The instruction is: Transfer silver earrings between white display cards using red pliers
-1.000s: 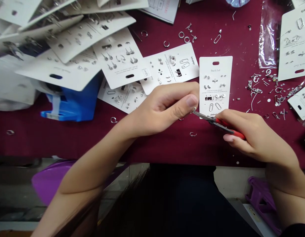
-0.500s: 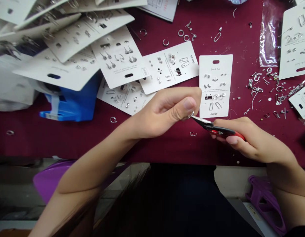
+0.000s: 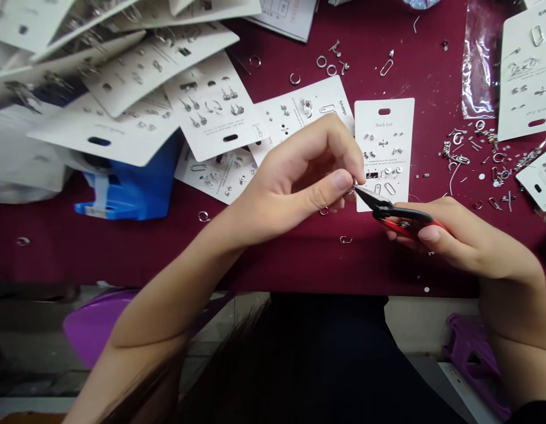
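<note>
My left hand (image 3: 299,191) is closed in a pinch, thumb against forefinger, on a small silver earring (image 3: 353,188) that is mostly hidden. My right hand (image 3: 469,238) grips a pair of pliers (image 3: 381,209) with red and black handles. The pliers' pointed tip meets the earring at my left fingertips. Just behind, a white earring card (image 3: 384,135) with several pairs lies on the maroon cloth. A small hoop (image 3: 346,239) lies in front of my hands, and another silver hoop (image 3: 323,211) shows below my left thumb.
Overlapping earring cards (image 3: 211,132) fill the left side, partly over a blue tape dispenser (image 3: 149,182). Loose silver earring parts (image 3: 458,159) and scraps are scattered at right, near a clear plastic bag (image 3: 478,65). The maroon table edge (image 3: 343,285) runs close to my body.
My left hand has opened its curled fingers into a looser arch, still pinching. The pliers have moved slightly right and up, their handles spread a little wider.
</note>
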`<state>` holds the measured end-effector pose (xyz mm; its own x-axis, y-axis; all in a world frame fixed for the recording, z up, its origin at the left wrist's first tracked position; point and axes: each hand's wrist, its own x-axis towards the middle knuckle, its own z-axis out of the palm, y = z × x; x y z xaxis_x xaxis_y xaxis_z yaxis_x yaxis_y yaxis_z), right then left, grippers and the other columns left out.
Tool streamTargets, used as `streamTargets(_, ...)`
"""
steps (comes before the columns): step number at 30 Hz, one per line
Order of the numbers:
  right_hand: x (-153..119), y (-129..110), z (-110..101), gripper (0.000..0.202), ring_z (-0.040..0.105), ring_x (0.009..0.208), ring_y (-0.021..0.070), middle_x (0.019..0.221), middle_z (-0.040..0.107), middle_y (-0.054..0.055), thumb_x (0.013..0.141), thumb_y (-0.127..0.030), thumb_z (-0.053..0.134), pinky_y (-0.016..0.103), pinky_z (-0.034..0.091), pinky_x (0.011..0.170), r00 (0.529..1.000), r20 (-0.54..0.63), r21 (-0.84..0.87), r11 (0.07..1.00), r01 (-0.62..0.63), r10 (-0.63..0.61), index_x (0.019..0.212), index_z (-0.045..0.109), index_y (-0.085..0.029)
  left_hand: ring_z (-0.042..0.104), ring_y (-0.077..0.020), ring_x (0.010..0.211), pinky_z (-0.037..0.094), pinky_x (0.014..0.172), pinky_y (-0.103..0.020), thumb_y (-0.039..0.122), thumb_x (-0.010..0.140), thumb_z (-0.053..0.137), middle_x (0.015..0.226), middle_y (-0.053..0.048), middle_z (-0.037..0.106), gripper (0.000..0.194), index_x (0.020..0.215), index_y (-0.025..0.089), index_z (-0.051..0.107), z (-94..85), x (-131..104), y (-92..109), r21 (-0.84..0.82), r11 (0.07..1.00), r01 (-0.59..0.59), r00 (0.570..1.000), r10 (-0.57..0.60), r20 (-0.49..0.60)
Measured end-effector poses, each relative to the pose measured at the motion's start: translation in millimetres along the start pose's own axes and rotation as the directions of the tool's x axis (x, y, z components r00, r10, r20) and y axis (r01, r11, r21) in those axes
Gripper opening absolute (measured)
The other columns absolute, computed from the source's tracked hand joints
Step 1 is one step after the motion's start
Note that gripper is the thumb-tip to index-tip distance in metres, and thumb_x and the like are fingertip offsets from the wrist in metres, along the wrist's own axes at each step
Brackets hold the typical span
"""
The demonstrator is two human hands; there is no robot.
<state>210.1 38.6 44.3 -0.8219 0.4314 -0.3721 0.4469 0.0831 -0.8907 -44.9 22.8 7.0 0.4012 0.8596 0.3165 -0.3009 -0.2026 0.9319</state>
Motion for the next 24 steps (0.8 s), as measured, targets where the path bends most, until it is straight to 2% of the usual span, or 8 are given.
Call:
streamTargets(4,-0.7,-2.5,-4.0,0.058,0.049,0.058,0.0110,0.071,0.059,0.001,0.101,-0.065,0.030,0.026,0.037,0.057,1.000,-0.012,-0.079,0.997,0.014,-0.015,0.087,0.057,-0.016,0.059,-0.0061,0.066,0.052,0.058,-0.018,0.014,0.094,0.061,0.080,-0.001,0.057,0.007,0.093,0.017,0.067,2.8,-0.5,2.8,-0.038,0.998,0.042,0.998,-0.043,-0.039)
streamTargets(9,-4.6,-6.1,-5.7,0.057,0.052,0.064,0.0115,0.075,0.058,0.001,0.102,-0.063,0.028,0.026,0.040,0.062,0.995,-0.093,-0.145,0.989,0.031,-0.045,0.094,0.057,-0.015,0.062,-0.0061,0.066,0.055,0.059,-0.017,0.022,0.095,0.063,0.075,0.002,0.062,0.005,0.091,0.020,0.065,7.6,-0.6,0.5,-0.033,0.993,0.116,0.970,-0.120,-0.210)
streamTargets(13,-7.8,-7.3,-0.6,0.054,0.056,0.073,0.0151,0.079,0.059,0.003,0.104,-0.060,0.025,0.029,0.041,0.068,0.995,-0.101,-0.023,1.000,-0.019,0.016,0.092,0.055,-0.017,0.064,-0.0049,0.064,0.055,0.057,-0.015,0.020,0.094,0.064,0.074,0.004,0.063,0.004,0.092,0.018,0.063,5.0,1.7,-9.8,-0.039,0.999,0.014,0.975,-0.022,-0.222)
streamTargets(16,-7.1,-8.3,4.4,0.054,0.058,0.076,0.0163,0.081,0.061,0.004,0.104,-0.060,0.025,0.030,0.042,0.071,0.997,-0.065,0.082,0.996,-0.033,0.038,0.090,0.055,-0.017,0.071,-0.0054,0.077,0.060,0.069,-0.015,0.014,0.093,0.064,0.083,0.004,0.064,0.005,0.096,0.019,0.065,5.6,1.7,-12.8,0.006,0.997,-0.072,0.962,0.071,-0.263)
streamTargets(19,-4.3,-8.7,7.6,0.056,0.057,0.071,0.0153,0.079,0.061,0.004,0.102,-0.064,0.027,0.030,0.042,0.067,0.995,-0.074,0.095,0.994,-0.063,0.070,0.090,0.056,-0.017,0.074,-0.0072,0.091,0.062,0.082,-0.018,0.013,0.092,0.065,0.089,0.006,0.065,0.009,0.097,0.020,0.068,9.5,0.9,-9.1,0.095,0.994,-0.056,0.943,0.084,-0.321)
streamTargets(24,-1.5,-8.3,9.3,0.055,0.053,0.064,0.0126,0.076,0.058,0.002,0.103,-0.062,0.028,0.028,0.040,0.062,0.990,-0.111,0.090,0.993,-0.080,0.090,0.096,0.059,-0.017,0.075,-0.0080,0.090,0.062,0.081,-0.016,0.007,0.090,0.066,0.087,0.005,0.069,0.012,0.094,0.018,0.068,13.3,1.5,-4.6,0.118,0.989,-0.084,0.949,0.115,-0.292)
